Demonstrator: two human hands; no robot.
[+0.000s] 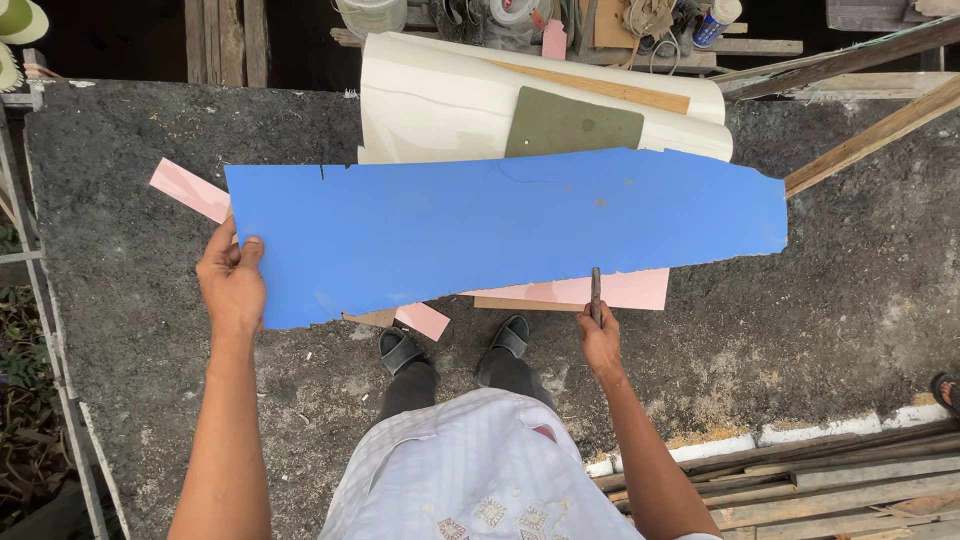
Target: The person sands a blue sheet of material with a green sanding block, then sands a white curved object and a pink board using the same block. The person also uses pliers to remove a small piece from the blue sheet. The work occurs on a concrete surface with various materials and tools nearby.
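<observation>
A long blue sheet [500,225] is held flat in front of me above the dark ground. My left hand [232,285] grips its left edge, thumb on top. At the sheet's lower edge, my right hand [600,338] holds a thin dark tool [596,292] that points up against the sheet. Pink strips [188,190] and a pink panel [610,290] lie beneath the blue sheet. My feet in black sandals [400,350] stand below it.
A rolled cream sheet [440,100] with an olive square piece [570,125] lies behind. Wooden planks [870,135] lean at the right. Tape, cord and a spray can clutter the top edge. Boards [850,480] are stacked at lower right.
</observation>
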